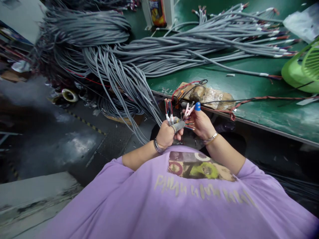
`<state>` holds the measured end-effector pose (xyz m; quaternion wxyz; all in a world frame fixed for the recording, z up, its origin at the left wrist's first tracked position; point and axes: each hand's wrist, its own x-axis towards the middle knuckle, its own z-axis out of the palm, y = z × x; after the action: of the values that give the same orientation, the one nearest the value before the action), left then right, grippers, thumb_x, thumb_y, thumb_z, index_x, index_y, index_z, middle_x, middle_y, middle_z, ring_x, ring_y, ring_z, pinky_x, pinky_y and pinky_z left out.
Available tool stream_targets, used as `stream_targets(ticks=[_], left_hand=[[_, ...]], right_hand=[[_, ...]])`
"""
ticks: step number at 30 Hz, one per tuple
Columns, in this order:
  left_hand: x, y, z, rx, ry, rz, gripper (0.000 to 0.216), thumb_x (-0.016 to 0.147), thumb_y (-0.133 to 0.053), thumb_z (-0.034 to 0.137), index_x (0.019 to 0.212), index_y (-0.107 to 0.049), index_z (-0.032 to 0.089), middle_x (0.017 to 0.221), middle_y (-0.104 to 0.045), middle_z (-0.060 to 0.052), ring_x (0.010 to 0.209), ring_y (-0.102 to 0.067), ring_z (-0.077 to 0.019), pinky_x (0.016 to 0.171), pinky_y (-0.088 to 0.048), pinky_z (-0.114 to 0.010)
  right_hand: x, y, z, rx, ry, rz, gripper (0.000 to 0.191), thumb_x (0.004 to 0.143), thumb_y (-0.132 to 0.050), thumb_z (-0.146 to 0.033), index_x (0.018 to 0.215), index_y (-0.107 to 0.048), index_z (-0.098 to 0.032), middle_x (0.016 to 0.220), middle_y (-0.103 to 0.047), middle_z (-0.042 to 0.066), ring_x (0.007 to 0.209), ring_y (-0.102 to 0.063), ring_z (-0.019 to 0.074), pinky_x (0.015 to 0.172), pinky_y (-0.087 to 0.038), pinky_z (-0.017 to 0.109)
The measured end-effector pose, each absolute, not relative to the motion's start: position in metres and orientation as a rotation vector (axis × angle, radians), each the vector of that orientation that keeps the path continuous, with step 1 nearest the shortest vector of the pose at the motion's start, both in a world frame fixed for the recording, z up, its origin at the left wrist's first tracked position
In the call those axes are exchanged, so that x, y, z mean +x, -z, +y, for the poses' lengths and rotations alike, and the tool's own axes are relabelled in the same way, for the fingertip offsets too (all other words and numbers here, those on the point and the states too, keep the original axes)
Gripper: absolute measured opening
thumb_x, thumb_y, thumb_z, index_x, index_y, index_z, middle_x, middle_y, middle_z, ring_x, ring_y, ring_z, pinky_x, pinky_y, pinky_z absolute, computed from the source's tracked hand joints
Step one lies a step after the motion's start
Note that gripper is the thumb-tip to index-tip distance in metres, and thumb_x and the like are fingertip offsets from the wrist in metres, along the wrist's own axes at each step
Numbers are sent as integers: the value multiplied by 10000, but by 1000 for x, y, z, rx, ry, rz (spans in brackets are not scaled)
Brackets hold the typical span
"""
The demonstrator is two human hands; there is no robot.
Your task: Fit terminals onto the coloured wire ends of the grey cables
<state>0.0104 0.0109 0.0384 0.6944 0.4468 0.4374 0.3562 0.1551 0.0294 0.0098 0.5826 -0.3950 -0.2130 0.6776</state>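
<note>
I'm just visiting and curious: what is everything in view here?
Cables: many, grey, across bench and over its edge
Workbench: one, green, top right
Cable ends: several, grey with multicoloured wires, left hand
Clip-like tool: one, pink, right fingertips
Wrapped board: one, brown, bench's near edge
Slatted housing: one, lime green, far right
Plastic bag: one, translucent, top right
Cable coil: one, grey, below bench
Finger cover: one, blue, right hand
Shirt: one, purple, bottom
Left hand: one, bare, centre
Right hand: one, otherwise bare, centre
</note>
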Motion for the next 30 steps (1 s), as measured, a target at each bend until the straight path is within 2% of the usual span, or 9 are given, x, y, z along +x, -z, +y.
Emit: stream_targets(ticks=[8,13,18,23,30], left_hand=[[11,-37,11,990,-771,994,380,687,-768,447,632,-505,177,498,-571,48,326,-455,-57,340,-299,-192],[13,-37,11,1001,-776,1008,400,684,-765,464,609,-495,179,492,-568,44,322,-453,-57,335,-299,-193],[11,-39,9,980,-778,1008,411,661,-785,475,621,-503,179,497,-567,47,325,-451,-54,340,-310,-191],[4,-38,3,951,-793,1002,399,674,-784,473,654,-512,181,506,-575,49,330,-449,-54,333,-306,-190],[6,-44,3,820,-912,1025,385,657,-779,450,694,-494,195,510,-564,70,339,-461,-59,337,-313,-192]], right_hand=[[154,-17,36,-835,-1639,-351,464,726,-772,-647,811,-671,-202,699,-669,-18,574,-540,95,530,-421,252],[152,-17,34,-828,-1661,-376,537,708,-727,-726,797,-654,-203,651,-639,-20,539,-511,93,509,-413,250],[153,-16,31,-796,-1678,-369,556,719,-693,-753,853,-663,-215,690,-650,-26,553,-523,85,517,-417,240],[155,-18,28,-832,-1698,-349,536,762,-646,-755,829,-646,-223,747,-683,-5,584,-532,103,529,-405,246],[157,-22,26,-846,-1674,-385,349,761,-770,-548,841,-667,-224,773,-703,-8,590,-520,102,544,-413,243]])
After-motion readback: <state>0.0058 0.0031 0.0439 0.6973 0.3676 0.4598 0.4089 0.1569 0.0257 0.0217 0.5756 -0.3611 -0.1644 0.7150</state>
